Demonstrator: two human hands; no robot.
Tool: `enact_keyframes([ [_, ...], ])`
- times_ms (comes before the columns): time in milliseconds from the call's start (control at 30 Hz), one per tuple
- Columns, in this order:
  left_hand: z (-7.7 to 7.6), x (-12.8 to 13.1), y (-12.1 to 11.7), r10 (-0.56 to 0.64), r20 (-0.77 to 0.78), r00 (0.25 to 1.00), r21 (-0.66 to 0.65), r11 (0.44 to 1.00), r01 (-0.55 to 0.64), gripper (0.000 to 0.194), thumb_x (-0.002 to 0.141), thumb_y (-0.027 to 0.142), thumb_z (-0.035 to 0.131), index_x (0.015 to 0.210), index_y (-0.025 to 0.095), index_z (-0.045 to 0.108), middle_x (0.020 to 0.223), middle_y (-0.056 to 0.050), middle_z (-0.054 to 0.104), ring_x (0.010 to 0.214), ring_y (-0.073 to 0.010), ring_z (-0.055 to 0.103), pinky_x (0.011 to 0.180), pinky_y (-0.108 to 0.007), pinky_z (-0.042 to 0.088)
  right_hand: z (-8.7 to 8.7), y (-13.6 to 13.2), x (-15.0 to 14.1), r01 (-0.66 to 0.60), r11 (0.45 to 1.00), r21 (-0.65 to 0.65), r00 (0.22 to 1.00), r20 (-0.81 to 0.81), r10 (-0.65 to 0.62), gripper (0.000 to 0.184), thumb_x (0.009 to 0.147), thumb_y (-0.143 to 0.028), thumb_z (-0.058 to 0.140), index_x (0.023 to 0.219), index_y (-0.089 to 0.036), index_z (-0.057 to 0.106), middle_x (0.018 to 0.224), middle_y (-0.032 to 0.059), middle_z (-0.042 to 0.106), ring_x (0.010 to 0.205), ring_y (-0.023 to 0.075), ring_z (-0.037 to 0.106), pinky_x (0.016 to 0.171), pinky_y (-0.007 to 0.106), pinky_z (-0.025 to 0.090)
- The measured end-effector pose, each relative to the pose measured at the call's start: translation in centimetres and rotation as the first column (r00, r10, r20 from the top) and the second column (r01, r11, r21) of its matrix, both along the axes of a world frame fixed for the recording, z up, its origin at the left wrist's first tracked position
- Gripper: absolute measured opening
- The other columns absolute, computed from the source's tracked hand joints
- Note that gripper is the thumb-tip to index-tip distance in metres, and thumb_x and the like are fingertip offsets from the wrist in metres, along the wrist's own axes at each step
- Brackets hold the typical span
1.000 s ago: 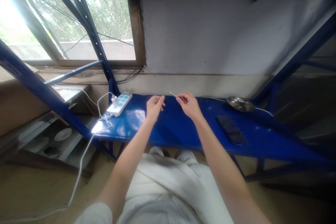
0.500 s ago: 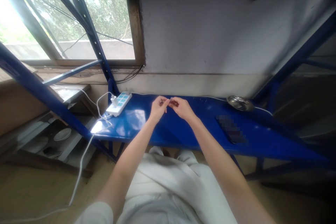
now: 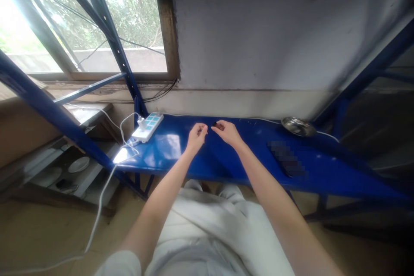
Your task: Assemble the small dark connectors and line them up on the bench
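Note:
Above the blue bench top [image 3: 223, 159], my left hand [image 3: 196, 136] is closed in a pinch; whatever sits in its fingers is too small to make out. Just to its right, a narrow gap away, my right hand [image 3: 226, 131] pinches a small dark piece [image 3: 214, 124] between thumb and forefinger. Its kind cannot be told at this size.
A white power strip [image 3: 148, 127] with a plug and white cable lies at the bench's left end. To the right are a shiny metal dish [image 3: 297, 126] and a dark, pixelated flat object [image 3: 286, 159]. Blue uprights [image 3: 111, 39] frame the bench before a window.
My hands were touching at the fingertips and have now parted slightly. The dark piece in my right fingers shows more clearly. The view has shifted a little.

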State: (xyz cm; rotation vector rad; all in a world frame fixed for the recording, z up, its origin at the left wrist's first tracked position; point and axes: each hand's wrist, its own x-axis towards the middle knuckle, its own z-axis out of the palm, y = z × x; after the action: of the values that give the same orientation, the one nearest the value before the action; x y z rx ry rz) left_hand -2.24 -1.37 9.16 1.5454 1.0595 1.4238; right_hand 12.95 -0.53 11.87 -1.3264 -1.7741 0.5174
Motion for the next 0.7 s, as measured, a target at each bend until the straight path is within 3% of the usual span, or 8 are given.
enact_keyframes([
  [167, -4.9, -0.2, 0.0, 0.049, -0.146, 0.988, -0.138, 0.988, -0.07, 0.018, 0.08, 0.031, 0.047, 0.075, 0.016, 0.056, 0.064, 0.002, 0.053, 0.047, -0.0048, 0.043, 0.046, -0.016, 0.034, -3.4, 1.6, 2.2, 0.169, 0.979, -0.115, 0.985, -0.019, -0.173, 0.023, 0.069, -0.037, 0.057, 0.074, -0.015, 0.059, 0.074, 0.005, 0.063, 0.068, 0.0167, 0.057, 0.065, 0.029, 0.043],
  [267, -6.8, -0.3, -0.4, 0.032, -0.193, 0.981, -0.186, 0.98, -0.069, 0.02, 0.08, 0.031, 0.047, 0.074, 0.015, 0.057, 0.066, 0.001, 0.056, 0.048, -0.0058, 0.045, 0.047, -0.017, 0.036, -5.3, 2.3, 3.4, 0.232, 0.958, -0.169, 0.972, 0.01, -0.233, 0.021, 0.068, -0.036, 0.057, 0.073, -0.015, 0.059, 0.073, 0.0058, 0.063, 0.068, 0.0174, 0.057, 0.064, 0.029, 0.043],
  [367, -7.4, -0.4, -0.7, 0.018, -0.19, 0.982, -0.213, 0.975, -0.059, 0.021, 0.08, 0.033, 0.047, 0.077, 0.015, 0.058, 0.068, 0.0, 0.058, 0.049, -0.0067, 0.047, 0.048, -0.018, 0.038, -6.8, 2.8, 4.1, 0.25, 0.948, -0.196, 0.968, 0.053, -0.245, 0.019, 0.069, -0.034, 0.056, 0.07, -0.015, 0.058, 0.071, 0.0053, 0.063, 0.065, 0.0168, 0.057, 0.061, 0.028, 0.042],
  [700, -7.2, -0.9, -0.9, 0.047, -0.118, 0.992, -0.302, 0.95, -0.081, 0.021, 0.079, 0.034, 0.048, 0.079, 0.016, 0.059, 0.066, 0.0, 0.057, 0.047, -0.0066, 0.046, 0.047, -0.019, 0.039, -10.3, 5.3, 4.8, 0.33, 0.932, -0.15, 0.934, 0.198, -0.298, 0.015, 0.073, -0.03, 0.054, 0.072, -0.016, 0.06, 0.071, 0.0061, 0.062, 0.063, 0.0165, 0.056, 0.056, 0.027, 0.041],
])
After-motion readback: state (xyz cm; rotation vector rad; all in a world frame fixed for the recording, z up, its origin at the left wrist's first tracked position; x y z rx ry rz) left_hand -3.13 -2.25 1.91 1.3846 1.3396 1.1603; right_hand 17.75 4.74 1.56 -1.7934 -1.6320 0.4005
